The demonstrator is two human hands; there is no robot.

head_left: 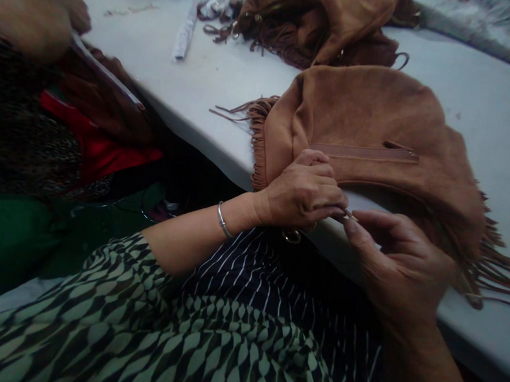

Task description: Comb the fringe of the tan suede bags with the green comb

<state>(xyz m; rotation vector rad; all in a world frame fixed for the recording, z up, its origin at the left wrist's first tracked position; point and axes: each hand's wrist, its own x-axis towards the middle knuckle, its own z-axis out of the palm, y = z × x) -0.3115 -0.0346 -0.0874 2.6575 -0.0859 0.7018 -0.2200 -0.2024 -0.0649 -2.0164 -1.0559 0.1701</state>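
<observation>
A brown suede bag (376, 112) with fringe along its sides lies at the table's edge, its zipped pocket facing up. My left hand (306, 189) is closed at the bag's near edge, fingers wrapped around part of it. My right hand (401, 264) pinches a small, thin, light-coloured piece (351, 216) between thumb and forefinger, close against the left fingertips. What that piece is cannot be made out. Below the left hand hangs a metal ring (291, 236).
Another brown suede bag (321, 19) lies behind the first on the white table (165, 95). Near it are silvery wrapped strips (186, 29). At left, a co-worker's blurred hand (35, 12) is above a brown piece with a pale strip.
</observation>
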